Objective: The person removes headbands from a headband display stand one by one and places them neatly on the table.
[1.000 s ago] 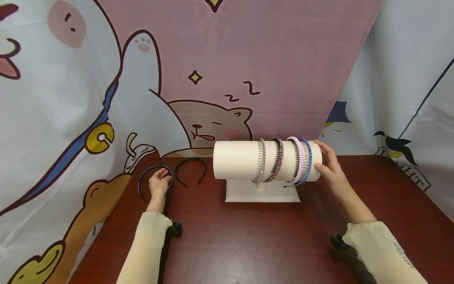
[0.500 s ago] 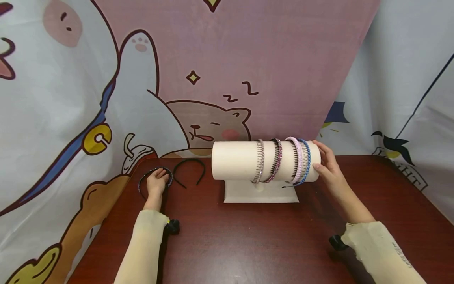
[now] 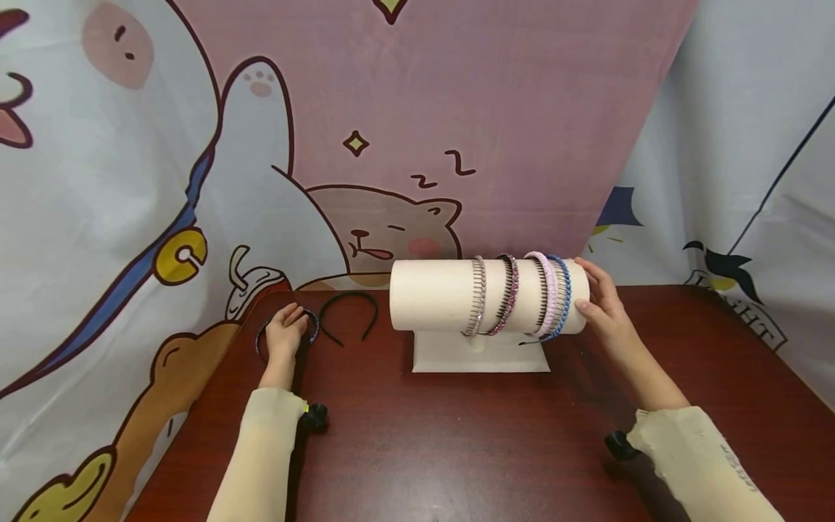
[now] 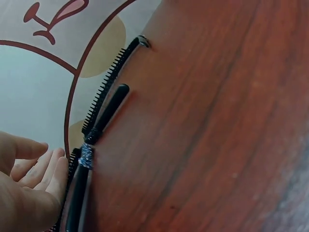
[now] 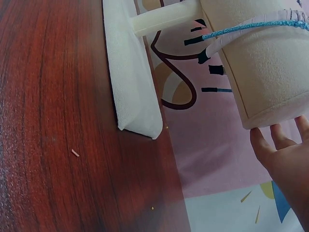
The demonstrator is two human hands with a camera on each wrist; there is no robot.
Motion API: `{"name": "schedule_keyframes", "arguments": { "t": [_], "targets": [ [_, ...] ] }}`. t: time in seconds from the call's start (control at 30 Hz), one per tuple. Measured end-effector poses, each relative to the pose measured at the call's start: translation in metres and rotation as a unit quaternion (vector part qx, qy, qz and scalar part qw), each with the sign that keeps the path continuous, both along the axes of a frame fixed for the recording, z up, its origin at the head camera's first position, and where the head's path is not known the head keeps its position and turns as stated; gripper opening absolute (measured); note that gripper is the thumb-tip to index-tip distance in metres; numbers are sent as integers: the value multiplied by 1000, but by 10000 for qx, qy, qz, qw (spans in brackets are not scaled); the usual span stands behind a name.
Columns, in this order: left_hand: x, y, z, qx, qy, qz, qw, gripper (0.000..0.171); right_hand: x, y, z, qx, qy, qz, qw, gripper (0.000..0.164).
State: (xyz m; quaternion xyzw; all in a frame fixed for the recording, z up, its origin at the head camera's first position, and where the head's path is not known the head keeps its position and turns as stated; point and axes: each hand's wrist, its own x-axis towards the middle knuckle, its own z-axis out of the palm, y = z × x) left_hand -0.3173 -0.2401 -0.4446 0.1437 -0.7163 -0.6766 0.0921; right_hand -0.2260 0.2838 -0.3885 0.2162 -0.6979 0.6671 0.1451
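Note:
In the head view, a dark glittery headband (image 3: 314, 330) lies at the table's far left, partly hidden behind my left hand (image 3: 285, 332). The left wrist view shows this hand (image 4: 34, 179) with extended fingers, their tips right at the toothed band beside a glittery patch (image 4: 86, 157). My right hand (image 3: 603, 308) rests its fingertips and thumb on the right end of a cream roll display stand (image 3: 430, 293). From the right wrist, straight fingers (image 5: 260, 145) touch the roll's end rim. On the roll sit a silvery headband (image 3: 479, 293), a dark pink one, a pale pink one and a blue headband (image 3: 566, 297).
A black headband (image 3: 352, 293) lies between my left hand and the stand. The stand's flat base (image 3: 479, 359) sits on the reddish-brown table (image 3: 457, 442). Cartoon-printed cloth (image 3: 522, 130) hangs close behind the table and along its left side.
My left hand has shifted slightly left and up at the glittery headband, covering more of its arc. My right hand and the display stand stay put.

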Motion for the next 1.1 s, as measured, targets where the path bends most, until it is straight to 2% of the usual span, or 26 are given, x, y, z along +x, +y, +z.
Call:
{"name": "schedule_keyframes", "arguments": {
  "t": [0.57,1.0,1.1],
  "targets": [
    [1,7,16,278,256,-139,9992,50,0,0,1,-26,8,24,10000,61],
    [8,20,40,486,493,-526,9962,48,0,0,1,-99,28,55,9999,61],
    [9,25,45,510,452,-611,9958,48,-1,0,0,-79,24,59,9999,61]
  ]
}}
